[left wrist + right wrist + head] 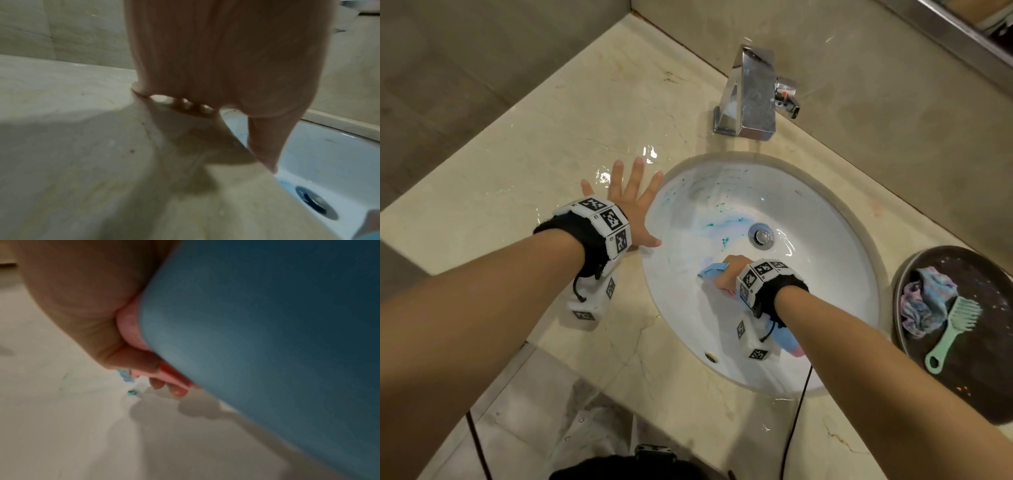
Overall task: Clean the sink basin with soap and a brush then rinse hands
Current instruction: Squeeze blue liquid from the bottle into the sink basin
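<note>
A white oval sink basin [825, 274] sits in a beige marble counter, smeared with blue-green soap [719, 222] near the drain [760, 235]. My right hand [732, 274] is inside the basin and grips a blue brush [710, 270] with pink trim, whose head presses on the front-left wall. In the right wrist view the blue handle [267, 337] fills the frame, with my fingers [133, 360] curled round it above the basin [61, 418]. My left hand [631, 202] lies flat with fingers spread on the counter at the sink's left rim; its thumb [267, 142] reaches the rim.
A chrome faucet [751, 96] stands behind the basin. To the right, a dark round tray [979, 377] holds a crumpled cloth [924, 305] and a mint-green brush [955, 325]. Water pools on the counter [619, 164] by my left fingers. Walls close the back and left.
</note>
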`<state>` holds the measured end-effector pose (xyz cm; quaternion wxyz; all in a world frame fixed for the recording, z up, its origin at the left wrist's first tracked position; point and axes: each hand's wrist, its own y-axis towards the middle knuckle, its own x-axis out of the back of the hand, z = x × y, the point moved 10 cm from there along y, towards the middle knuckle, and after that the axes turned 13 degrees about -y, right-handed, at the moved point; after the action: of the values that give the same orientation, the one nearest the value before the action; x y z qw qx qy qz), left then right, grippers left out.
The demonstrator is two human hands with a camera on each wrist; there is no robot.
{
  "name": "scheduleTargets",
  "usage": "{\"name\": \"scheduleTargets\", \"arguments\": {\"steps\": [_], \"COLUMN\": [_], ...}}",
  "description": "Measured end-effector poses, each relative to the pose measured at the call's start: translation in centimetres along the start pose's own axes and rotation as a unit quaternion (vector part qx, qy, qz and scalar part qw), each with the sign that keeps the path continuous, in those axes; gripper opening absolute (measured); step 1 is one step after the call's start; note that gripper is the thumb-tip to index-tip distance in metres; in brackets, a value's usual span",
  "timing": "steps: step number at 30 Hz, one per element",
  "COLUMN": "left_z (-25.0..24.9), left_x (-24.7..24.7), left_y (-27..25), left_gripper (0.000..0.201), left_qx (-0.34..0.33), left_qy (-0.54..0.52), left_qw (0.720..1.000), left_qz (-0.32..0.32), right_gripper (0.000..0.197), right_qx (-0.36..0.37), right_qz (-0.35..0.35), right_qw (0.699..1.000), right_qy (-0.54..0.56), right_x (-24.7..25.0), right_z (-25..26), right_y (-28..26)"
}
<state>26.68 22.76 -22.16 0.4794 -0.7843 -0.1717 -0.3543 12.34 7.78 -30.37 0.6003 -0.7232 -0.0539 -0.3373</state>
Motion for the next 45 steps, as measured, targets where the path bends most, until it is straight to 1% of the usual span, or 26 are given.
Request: {"name": "scheduleTargets", "arguments": {"steps": [2,3,5,6,8,9,11,12,13,15,16,20,22,23,25,26,29,30,32,33,36,39,41,43,44,45], "left_z": [0.0,0.1,0.1,0.1,0.1,0.1,0.2,0.1,0.1,0.1,0.1,-0.3,-0.2,-0.1,0.3,0.4,0.5,0.4,0.3,0.3,0.3,0.5,0.6,0.6,0.6,0.6], "left_x": [-0.1,-0.1,-0.1,-0.1,-0.1,-0.1,-0.2,-0.2,-0.3,-0.3,-0.2,0.3,1.0,1.3,1.9,2.3,3.4,3.6,3.6,3.5,3.2,3.2,3.2,3.2,3.2,3.2], "left_y": [0.1,0.2,0.3,0.3,0.4,0.4,0.4,0.4,0.4,0.4,0.4,0.8,1.2,1.4,1.9,2.1,3.0,3.3,3.7,3.7,3.9,4.1,4.2,4.2,4.2,4.3], "left_gripper": [0.115,0.115,0.116,0.116,0.116,0.116,0.117,0.116,0.116,0.111,0.107,0.092,0.092,0.094,0.096,0.097,0.098,0.098,0.1,0.102,0.11,0.116,0.117,0.118,0.118,0.119], "left_qx": [0.001,0.002,0.004,0.005,0.008,0.009,0.011,0.011,0.012,0.012,0.013,0.01,0.012,0.018,0.029,0.03,0.031,0.031,0.035,0.036,0.041,0.048,0.052,0.05,0.049,0.048], "left_qy": [0.003,0.005,0.007,0.007,0.009,0.01,0.014,0.016,0.017,0.01,0.006,-0.013,-0.013,-0.017,-0.035,-0.046,-0.064,-0.063,-0.052,-0.043,-0.028,-0.027,-0.024,-0.025,-0.025,-0.026], "left_qw": [1.0,1.0,1.0,1.0,1.0,1.0,1.0,1.0,1.0,1.0,1.0,1.0,1.0,0.999,0.998,0.998,0.996,0.996,0.997,0.997,0.997,0.998,0.998,0.998,0.998,0.998], "left_qz": [-0.001,0.0,0.002,0.002,0.002,0.002,0.002,0.003,0.004,0.001,0.0,-0.003,-0.021,-0.03,-0.041,-0.044,-0.052,-0.051,-0.049,-0.05,-0.051,-0.036,-0.024,-0.018,-0.017,-0.014], "right_gripper": [0.042,0.036,0.015,0.012,0.017,0.015,0.002,0.002,0.006,0.021,0.023,0.018,0.013,0.016,0.033,0.036,0.031,0.024,0.005,0.001,0.016,0.004,0.012,0.011,0.01,0.015], "right_qx": [0.014,0.011,-0.012,-0.019,-0.023,-0.021,-0.017,-0.021,-0.025,-0.04,-0.045,-0.031,-0.02,-0.019,-0.011,-0.013,-0.037,-0.046,-0.045,-0.039,-0.027,-0.029,-0.016,-0.005,-0.013,-0.028], "right_qz": [0.017,0.021,0.022,0.026,0.032,0.031,0.024,0.022,0.023,0.022,0.022,0.024,0.018,0.01,-0.018,-0.03,-0.083,-0.101,-0.111,-0.109,-0.09,-0.092,-0.101,-0.095,-0.089,-0.084], "right_qw": [1.0,1.0,0.999,0.999,0.999,0.999,1.0,0.999,0.999,0.998,0.997,0.997,0.997,0.997,0.995,0.993,0.985,0.98,0.976,0.976,0.983,0.988,0.992,0.995,0.996,0.996], "right_qy": [-0.002,0.005,0.02,0.02,0.012,0.007,0.01,0.016,0.023,0.042,0.05,0.062,0.076,0.078,0.095,0.11,0.145,0.164,0.184,0.183,0.16,0.119,0.072,0.034,0.023,0.019], "right_x": [-0.1,0.1,0.4,0.4,0.0,0.0,0.0,0.0,0.1,0.3,0.4,1.1,1.6,2.0,2.9,3.5,5.8,6.5,7.5,7.8,8.1,8.7,9.1,9.0,8.7,8.4], "right_z": [0.2,0.3,0.1,0.1,0.1,0.2,0.4,0.2,0.0,-0.6,-0.8,-1.2,-1.3,-1.6,-2.1,-2.4,-3.8,-4.4,-4.7,-4.6,-3.7,-3.0,-2.4,-1.8,-1.8,-2.0], "right_y": [-0.2,-0.5,-0.9,-0.8,-0.4,-0.3,-0.1,0.0,0.0,0.1,0.1,0.2,0.4,0.6,1.1,1.3,1.4,1.5,1.7,1.7,2.6,3.1,3.4,3.7,3.9,4.2]}}
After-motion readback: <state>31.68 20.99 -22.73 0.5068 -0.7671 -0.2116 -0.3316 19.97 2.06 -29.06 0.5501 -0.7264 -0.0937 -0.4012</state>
